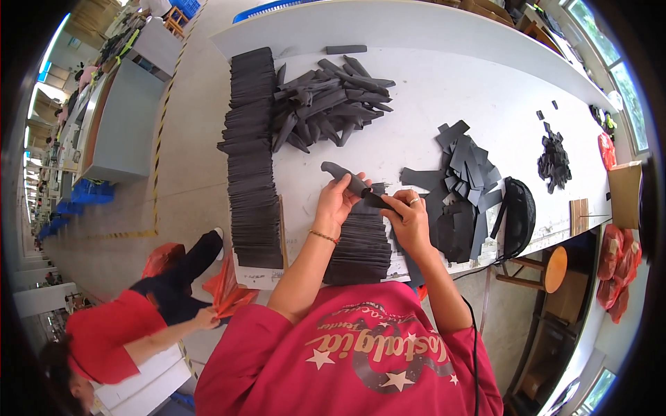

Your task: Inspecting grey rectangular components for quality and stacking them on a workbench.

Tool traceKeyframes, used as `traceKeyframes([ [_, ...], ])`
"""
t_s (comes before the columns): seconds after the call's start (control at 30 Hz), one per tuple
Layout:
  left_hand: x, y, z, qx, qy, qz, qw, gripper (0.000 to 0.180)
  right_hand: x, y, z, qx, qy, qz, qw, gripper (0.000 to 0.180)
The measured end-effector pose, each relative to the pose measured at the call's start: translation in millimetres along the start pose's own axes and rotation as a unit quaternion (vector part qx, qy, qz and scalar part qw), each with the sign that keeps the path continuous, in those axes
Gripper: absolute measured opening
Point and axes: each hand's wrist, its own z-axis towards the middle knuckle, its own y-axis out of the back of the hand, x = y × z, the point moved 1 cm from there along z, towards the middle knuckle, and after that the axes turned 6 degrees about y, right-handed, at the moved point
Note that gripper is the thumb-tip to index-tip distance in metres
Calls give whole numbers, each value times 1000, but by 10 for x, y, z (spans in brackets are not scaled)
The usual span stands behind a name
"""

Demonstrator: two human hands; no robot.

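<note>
Over the near part of the white table (pixel 416 90), my left hand (pixel 334 206) is closed round a black curled piece (pixel 345 179) that looks like thin sheet material. My right hand (pixel 411 222) pinches a narrow black strip (pixel 377 200) at the curled piece's near right end. Whether the two are joined cannot be made out. Just below my hands lies a neat stack of black flat pieces (pixel 357 244). Farther off is a loose heap of black rolled pieces (pixel 333 104). Loose black flat cut pieces (pixel 463 170) spread to the right of my right hand.
A long row of stacked black pieces (pixel 251 152) lines the table's left edge. To the right are a black rounded object (pixel 519 216) by a cable, and small black pieces (pixel 553 159). A wooden stool (pixel 553 270) stands nearby. At left, another person (pixel 114 333) holds a red plastic bag (pixel 229 295).
</note>
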Motion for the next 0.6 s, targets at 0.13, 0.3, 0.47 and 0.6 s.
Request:
traceKeyframes([
  [0.13,10,-35,-52,25,3,44,999,24,23,-39,48,-19,48,-61,997,26],
  [0.3,-6,-61,-115,42,13,34,998,20,-7,-32,55,-34,93,-141,985,25],
  [0.47,173,-296,-284,46,-46,28,998,21,52,-131,34,-30,109,-197,974,35],
  [0.6,175,-480,-422,20,-145,50,988,33,180,-215,57,-64,47,-150,986,47],
])
